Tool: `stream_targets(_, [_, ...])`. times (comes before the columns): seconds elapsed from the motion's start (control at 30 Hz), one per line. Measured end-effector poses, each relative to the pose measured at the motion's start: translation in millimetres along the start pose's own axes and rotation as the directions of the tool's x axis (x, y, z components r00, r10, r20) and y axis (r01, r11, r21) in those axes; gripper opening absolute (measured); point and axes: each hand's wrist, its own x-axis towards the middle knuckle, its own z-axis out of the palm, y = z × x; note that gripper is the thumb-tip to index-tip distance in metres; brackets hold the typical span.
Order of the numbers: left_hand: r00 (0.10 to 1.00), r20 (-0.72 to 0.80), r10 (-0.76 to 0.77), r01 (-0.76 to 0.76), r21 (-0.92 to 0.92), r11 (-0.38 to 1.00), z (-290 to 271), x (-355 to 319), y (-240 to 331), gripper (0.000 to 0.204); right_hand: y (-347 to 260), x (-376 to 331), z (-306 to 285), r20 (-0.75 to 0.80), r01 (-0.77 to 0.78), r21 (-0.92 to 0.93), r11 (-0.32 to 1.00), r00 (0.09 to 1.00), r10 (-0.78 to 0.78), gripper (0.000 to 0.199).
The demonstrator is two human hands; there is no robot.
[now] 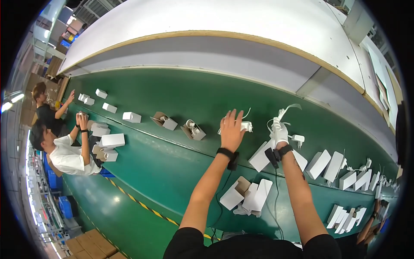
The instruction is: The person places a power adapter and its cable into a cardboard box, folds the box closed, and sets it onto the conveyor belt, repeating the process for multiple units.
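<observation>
Black sleeves, black wristbands
The left hand is bare; the right hand wears a white glove.

Your left hand reaches out flat over the green conveyor belt, fingers spread, touching a white charger whose thin cable curls up behind it. Your right hand, in a white glove, grips a bundle of white cable just right of that charger. A second white charger lies just right of the gloved hand. Open white boxes sit on the belt's near edge between your forearms. Further left along the belt, small boxes lie in a row toward two seated people.
</observation>
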Motion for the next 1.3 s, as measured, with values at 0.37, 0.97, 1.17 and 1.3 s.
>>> stream_targets(0.37, [0.902,0.421,-0.095,0.326,-0.521,0.789,-37,-48,19,0.048,-13,-109,42,0.219,0.27,-0.021,0.963,0.941,-0.259,0.049])
stream_targets(0.97, [0.268,0.955,0.127,0.489,-0.021,-0.872,-117,-145,131,0.061,-95,-235,-6,0.518,-0.193,0.5,0.844,0.847,-0.114,0.034])
stream_targets(1.17, [0.575,0.814,-0.08,0.138,-0.193,-0.971,-119,-152,136,0.055,-55,-301,-66,0.46,0.128,0.028,0.991,0.879,-0.126,0.032])
stream_targets(1.3, [0.651,0.747,-0.137,0.29,-0.411,-0.864,-130,-164,158,0.053,-43,-322,-80,0.465,-0.033,0.271,0.962,0.88,-0.101,0.032])
